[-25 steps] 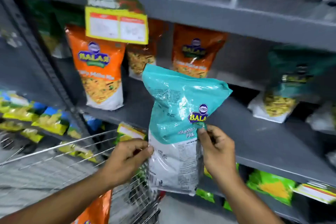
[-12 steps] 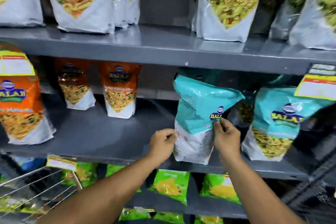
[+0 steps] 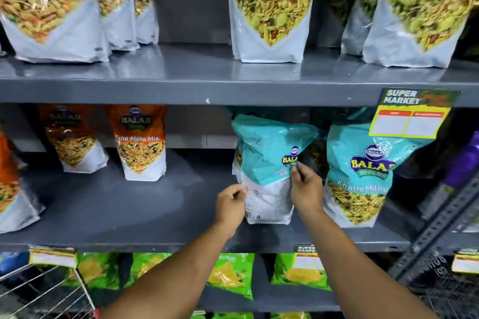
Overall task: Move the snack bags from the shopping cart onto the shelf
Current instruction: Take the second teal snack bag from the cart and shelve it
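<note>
A teal and white snack bag (image 3: 267, 163) stands upright on the grey middle shelf (image 3: 129, 215), its back side facing me. My left hand (image 3: 230, 204) pinches its lower left edge. My right hand (image 3: 305, 189) grips its right edge near the logo. Another teal snack bag (image 3: 363, 173) stands just to the right of it. The wire shopping cart (image 3: 46, 290) shows at the bottom left corner; its contents are out of sight.
Orange snack bags (image 3: 140, 142) stand at the left of the middle shelf. The upper shelf (image 3: 207, 85) holds more orange and teal bags. Green bags (image 3: 233, 274) fill the lower shelf. A yellow price tag (image 3: 407, 122) hangs at right.
The bag went from in front of the shelf onto the middle shelf beside the other teal bag. Both hands followed it forward, still holding it; the view shifted up and right.
</note>
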Tool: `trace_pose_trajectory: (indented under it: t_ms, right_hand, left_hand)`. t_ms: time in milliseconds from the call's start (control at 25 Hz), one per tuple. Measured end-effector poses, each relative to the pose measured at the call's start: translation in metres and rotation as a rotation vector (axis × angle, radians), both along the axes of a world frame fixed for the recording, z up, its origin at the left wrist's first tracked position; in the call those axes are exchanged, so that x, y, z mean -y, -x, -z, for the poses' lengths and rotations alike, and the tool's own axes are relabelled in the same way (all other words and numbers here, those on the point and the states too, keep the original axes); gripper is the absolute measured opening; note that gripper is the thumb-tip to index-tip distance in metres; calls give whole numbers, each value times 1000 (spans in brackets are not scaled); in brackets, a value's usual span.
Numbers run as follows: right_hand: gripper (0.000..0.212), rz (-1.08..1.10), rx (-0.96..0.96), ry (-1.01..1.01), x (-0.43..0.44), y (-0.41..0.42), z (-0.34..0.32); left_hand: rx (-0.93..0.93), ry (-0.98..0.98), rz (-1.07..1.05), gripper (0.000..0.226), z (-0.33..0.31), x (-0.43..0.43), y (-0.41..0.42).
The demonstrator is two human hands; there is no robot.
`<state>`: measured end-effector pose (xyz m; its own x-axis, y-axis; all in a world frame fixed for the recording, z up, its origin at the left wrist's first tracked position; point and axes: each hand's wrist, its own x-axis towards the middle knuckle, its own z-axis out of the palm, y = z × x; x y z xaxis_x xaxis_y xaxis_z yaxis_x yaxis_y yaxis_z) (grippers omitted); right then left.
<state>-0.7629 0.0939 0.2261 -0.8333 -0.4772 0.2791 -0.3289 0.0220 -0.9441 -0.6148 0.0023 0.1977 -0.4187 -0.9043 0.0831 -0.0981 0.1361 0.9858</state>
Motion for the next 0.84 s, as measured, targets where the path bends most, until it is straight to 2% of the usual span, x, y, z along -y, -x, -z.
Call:
trace_pose_trajectory:
  t_ms: [320,480,640,720,840]
  right_hand:
    - [32,66,-16,-36,-3,-10,5]
    - [37,44,-17,-82,-10,-19,4]
    - [43,292,0,-116,-19,-59,21]
    - [45,199,29,-72,-26,-79,40]
    - [50,-70,261,62,-28,-73,42]
  left_hand:
    - [-43,-41,25,17,3,-1,-2]
    - [-56,-107,135,16,-2,2,-8]
    - [-118,-329,188,27,-9,3,-10]
    - [-41,-442,194,35,-10,3,-11]
    - [126,-249,242,30,-5,5,-17]
